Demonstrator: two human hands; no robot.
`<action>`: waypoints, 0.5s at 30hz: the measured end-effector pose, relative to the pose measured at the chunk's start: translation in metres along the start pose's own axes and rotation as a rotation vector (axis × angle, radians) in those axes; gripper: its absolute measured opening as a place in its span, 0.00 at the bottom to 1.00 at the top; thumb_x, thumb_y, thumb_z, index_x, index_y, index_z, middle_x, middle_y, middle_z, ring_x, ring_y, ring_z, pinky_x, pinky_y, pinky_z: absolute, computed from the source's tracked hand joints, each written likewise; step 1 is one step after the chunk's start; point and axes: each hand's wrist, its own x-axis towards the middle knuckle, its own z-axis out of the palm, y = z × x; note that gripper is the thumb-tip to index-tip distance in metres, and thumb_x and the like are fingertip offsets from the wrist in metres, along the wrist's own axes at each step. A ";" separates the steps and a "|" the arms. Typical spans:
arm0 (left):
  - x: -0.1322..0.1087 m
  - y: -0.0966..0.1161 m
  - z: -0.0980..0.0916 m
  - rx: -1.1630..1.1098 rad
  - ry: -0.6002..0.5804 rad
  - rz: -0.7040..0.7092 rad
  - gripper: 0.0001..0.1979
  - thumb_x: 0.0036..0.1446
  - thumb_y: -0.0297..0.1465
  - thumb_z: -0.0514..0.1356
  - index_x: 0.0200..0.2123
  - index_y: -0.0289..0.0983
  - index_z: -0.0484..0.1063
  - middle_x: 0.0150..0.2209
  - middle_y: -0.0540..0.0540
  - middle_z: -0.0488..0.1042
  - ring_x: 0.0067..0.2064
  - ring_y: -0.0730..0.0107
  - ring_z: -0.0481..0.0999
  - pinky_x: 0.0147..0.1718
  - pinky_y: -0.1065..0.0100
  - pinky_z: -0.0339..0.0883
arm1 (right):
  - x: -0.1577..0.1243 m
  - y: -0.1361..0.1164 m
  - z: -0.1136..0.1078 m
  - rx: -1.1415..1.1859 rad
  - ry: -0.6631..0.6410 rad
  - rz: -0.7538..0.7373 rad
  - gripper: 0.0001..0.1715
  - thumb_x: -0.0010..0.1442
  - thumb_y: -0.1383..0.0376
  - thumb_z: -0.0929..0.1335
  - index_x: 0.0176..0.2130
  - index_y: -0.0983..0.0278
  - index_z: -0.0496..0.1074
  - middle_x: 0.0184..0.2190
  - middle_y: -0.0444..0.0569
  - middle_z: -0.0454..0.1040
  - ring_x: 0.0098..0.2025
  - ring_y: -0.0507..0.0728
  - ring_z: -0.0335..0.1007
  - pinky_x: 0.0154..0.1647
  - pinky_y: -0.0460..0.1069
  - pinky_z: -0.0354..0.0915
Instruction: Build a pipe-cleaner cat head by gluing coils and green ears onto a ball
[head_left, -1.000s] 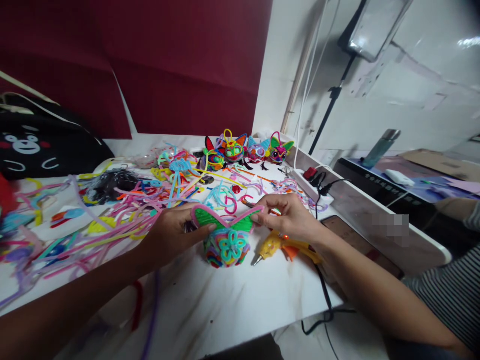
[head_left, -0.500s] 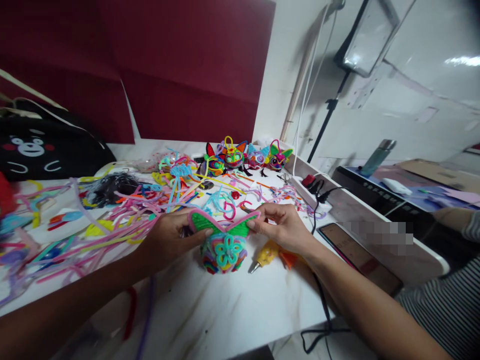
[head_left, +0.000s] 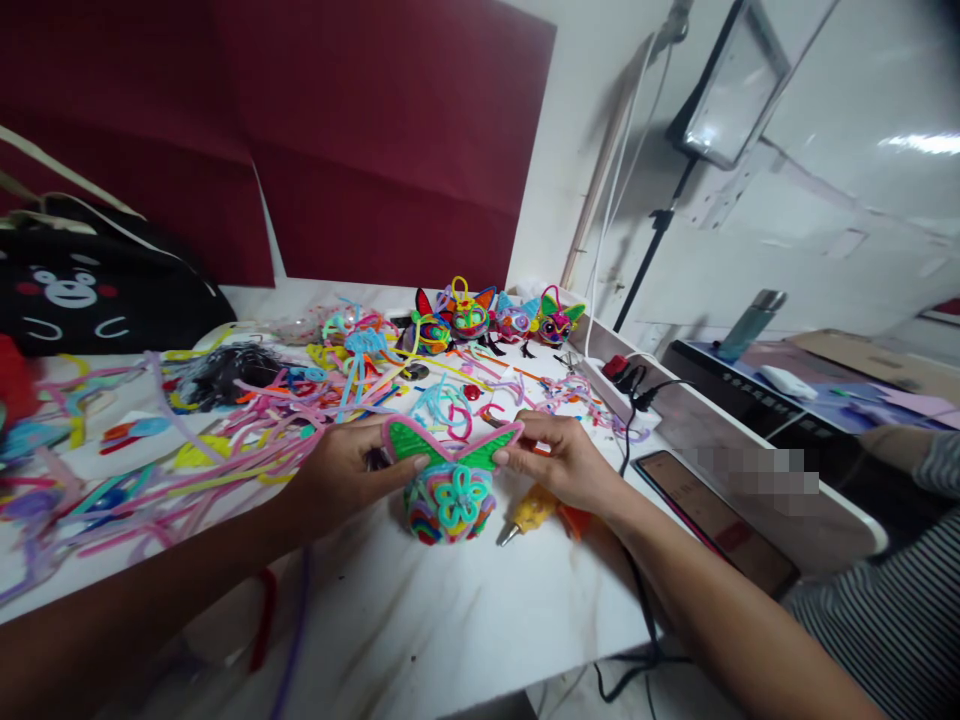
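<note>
Between my hands is a round pipe-cleaner ornament [head_left: 450,500] with a turquoise flower on its front and two green, pink-edged ears on top. My left hand [head_left: 349,468] pinches the left ear, thumb in front. On the other side, the thumb and fingers of my right hand [head_left: 559,458] pinch the right ear. A yellow glue gun [head_left: 531,512] with a metal tip lies on the table just right of the ornament, partly behind my right hand. Past the ears, a pink curled pipe cleaner [head_left: 459,422] rests on the tabletop.
Loose pipe cleaners [head_left: 247,425] cover the table's left side. Several finished eared ornaments [head_left: 471,318] stand at the back. To the right are a phone [head_left: 716,525], a power strip [head_left: 619,388] with black cords, and another person's striped sleeve [head_left: 892,620]. A black bag [head_left: 112,285] sits back left.
Both hands keep their pinch on the ornament's ears. The ornament has barely moved; the whole view has shifted slightly.
</note>
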 end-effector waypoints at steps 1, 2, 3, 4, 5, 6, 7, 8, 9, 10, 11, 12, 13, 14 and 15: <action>0.000 0.000 0.000 -0.001 0.001 -0.001 0.12 0.58 0.41 0.65 0.38 0.42 0.84 0.38 0.49 0.84 0.39 0.63 0.82 0.38 0.70 0.74 | 0.000 0.001 0.000 -0.008 0.000 -0.011 0.25 0.63 0.48 0.70 0.27 0.65 0.74 0.26 0.44 0.68 0.30 0.52 0.62 0.33 0.49 0.58; 0.000 0.001 0.000 -0.002 -0.008 -0.005 0.12 0.58 0.41 0.64 0.39 0.42 0.84 0.39 0.49 0.84 0.40 0.62 0.83 0.40 0.69 0.74 | 0.000 0.002 0.001 -0.012 0.000 -0.017 0.25 0.64 0.48 0.70 0.27 0.64 0.74 0.27 0.44 0.68 0.30 0.52 0.62 0.33 0.49 0.58; 0.000 0.001 0.000 -0.002 -0.018 -0.013 0.12 0.58 0.41 0.64 0.39 0.42 0.84 0.40 0.48 0.84 0.41 0.61 0.83 0.41 0.69 0.74 | 0.000 0.004 0.001 -0.014 0.002 -0.021 0.25 0.64 0.48 0.70 0.28 0.64 0.74 0.27 0.44 0.69 0.30 0.52 0.63 0.33 0.48 0.58; -0.001 0.001 0.000 -0.002 -0.026 -0.024 0.13 0.58 0.41 0.64 0.39 0.42 0.84 0.41 0.48 0.84 0.42 0.61 0.83 0.42 0.69 0.74 | 0.000 0.005 0.002 -0.014 0.004 -0.023 0.25 0.64 0.48 0.70 0.27 0.64 0.73 0.26 0.44 0.69 0.30 0.52 0.63 0.33 0.48 0.58; -0.001 0.002 0.000 -0.003 -0.033 -0.036 0.13 0.58 0.41 0.64 0.40 0.41 0.84 0.42 0.48 0.84 0.43 0.61 0.82 0.43 0.68 0.73 | -0.001 0.006 0.003 -0.014 0.007 -0.025 0.25 0.64 0.48 0.69 0.27 0.64 0.73 0.26 0.44 0.68 0.30 0.52 0.63 0.33 0.48 0.58; -0.001 0.002 0.000 -0.003 -0.035 -0.045 0.13 0.58 0.41 0.64 0.40 0.41 0.84 0.42 0.47 0.84 0.44 0.60 0.82 0.43 0.68 0.73 | -0.001 0.007 0.004 -0.015 0.012 -0.027 0.25 0.64 0.48 0.69 0.26 0.64 0.72 0.26 0.44 0.68 0.30 0.52 0.62 0.33 0.48 0.58; -0.001 0.002 0.001 -0.005 -0.027 -0.046 0.13 0.58 0.41 0.64 0.40 0.41 0.84 0.42 0.48 0.84 0.44 0.60 0.82 0.43 0.68 0.73 | -0.001 0.008 0.005 -0.017 0.017 -0.028 0.26 0.64 0.48 0.69 0.26 0.64 0.71 0.25 0.43 0.68 0.30 0.52 0.62 0.33 0.48 0.58; -0.002 0.002 0.001 -0.007 -0.016 -0.039 0.13 0.58 0.41 0.63 0.39 0.41 0.84 0.41 0.48 0.84 0.43 0.61 0.82 0.43 0.68 0.73 | -0.001 0.008 0.005 -0.018 0.023 -0.032 0.26 0.64 0.48 0.70 0.25 0.64 0.70 0.25 0.43 0.67 0.30 0.52 0.61 0.33 0.48 0.58; -0.002 0.002 0.001 -0.008 -0.006 -0.031 0.13 0.58 0.41 0.63 0.39 0.41 0.84 0.41 0.48 0.84 0.42 0.61 0.82 0.42 0.68 0.73 | -0.001 0.008 0.006 -0.018 0.028 -0.034 0.26 0.65 0.48 0.70 0.25 0.64 0.69 0.24 0.43 0.67 0.29 0.52 0.61 0.33 0.47 0.58; -0.002 0.002 0.002 -0.008 0.000 -0.026 0.13 0.58 0.40 0.63 0.38 0.41 0.84 0.40 0.48 0.84 0.42 0.61 0.82 0.42 0.68 0.73 | -0.001 0.008 0.007 -0.016 0.031 -0.037 0.26 0.65 0.48 0.70 0.24 0.64 0.69 0.24 0.43 0.66 0.30 0.52 0.61 0.33 0.47 0.58; -0.002 0.001 0.002 -0.004 0.003 -0.027 0.12 0.58 0.40 0.63 0.37 0.40 0.84 0.39 0.47 0.84 0.41 0.61 0.82 0.41 0.68 0.73 | -0.001 0.008 0.007 -0.013 0.033 -0.040 0.26 0.65 0.49 0.69 0.24 0.63 0.69 0.24 0.43 0.66 0.30 0.52 0.61 0.33 0.47 0.58; -0.002 0.002 0.002 0.001 0.005 -0.032 0.12 0.58 0.39 0.63 0.37 0.40 0.83 0.39 0.47 0.84 0.41 0.61 0.82 0.40 0.68 0.73 | -0.001 0.008 0.007 -0.010 0.032 -0.041 0.26 0.65 0.49 0.69 0.25 0.64 0.69 0.24 0.42 0.66 0.30 0.52 0.61 0.33 0.47 0.58; -0.002 0.002 0.002 0.009 0.002 -0.040 0.11 0.58 0.39 0.63 0.36 0.40 0.83 0.39 0.47 0.84 0.41 0.61 0.82 0.40 0.68 0.73 | -0.001 0.008 0.008 -0.009 0.029 -0.042 0.25 0.65 0.49 0.69 0.25 0.64 0.69 0.24 0.42 0.66 0.30 0.52 0.61 0.32 0.47 0.58; -0.002 0.002 0.001 0.016 -0.003 -0.045 0.11 0.58 0.39 0.63 0.36 0.40 0.83 0.39 0.47 0.84 0.40 0.61 0.82 0.40 0.68 0.73 | -0.002 0.008 0.008 -0.008 0.026 -0.041 0.25 0.65 0.50 0.69 0.25 0.64 0.69 0.24 0.42 0.66 0.30 0.52 0.61 0.32 0.47 0.58; -0.002 0.002 0.001 0.021 -0.005 -0.043 0.11 0.58 0.38 0.63 0.36 0.40 0.83 0.38 0.48 0.84 0.40 0.62 0.82 0.39 0.68 0.73 | -0.002 0.008 0.008 -0.009 0.024 -0.041 0.24 0.66 0.50 0.69 0.26 0.64 0.69 0.24 0.42 0.66 0.29 0.51 0.60 0.32 0.47 0.57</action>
